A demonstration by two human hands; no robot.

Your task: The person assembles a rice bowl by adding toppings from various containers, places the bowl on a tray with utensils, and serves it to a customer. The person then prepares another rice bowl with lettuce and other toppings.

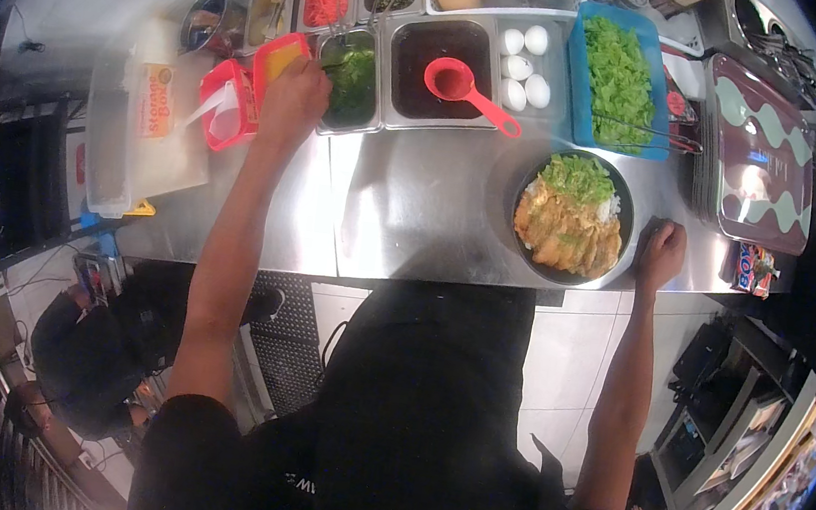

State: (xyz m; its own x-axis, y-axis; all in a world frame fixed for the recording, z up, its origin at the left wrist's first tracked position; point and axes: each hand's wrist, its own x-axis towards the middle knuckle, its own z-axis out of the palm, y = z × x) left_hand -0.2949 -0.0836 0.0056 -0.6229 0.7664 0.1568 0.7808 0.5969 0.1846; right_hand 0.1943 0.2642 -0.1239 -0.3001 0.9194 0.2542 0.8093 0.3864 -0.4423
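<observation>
The dark bowl [573,218] on the steel worktop [412,215] already holds rice, a browned egg-and-cutlet layer and shredded green lettuce, so by my reading it is close to done and only a garnish is left: the left hand [293,99] reaches to the pan of dark greens [352,82], its grip closed over something there, though I cannot tell what, while the right hand [662,254] rests loosely clenched on the worktop just beside the bowl, grasping nothing. Far left stands a clear lidded box with an orange label [155,100]; a small colourful packet [755,268] lies at the right edge, below the stack of maroon trays with pale wavy bands [761,159]
</observation>
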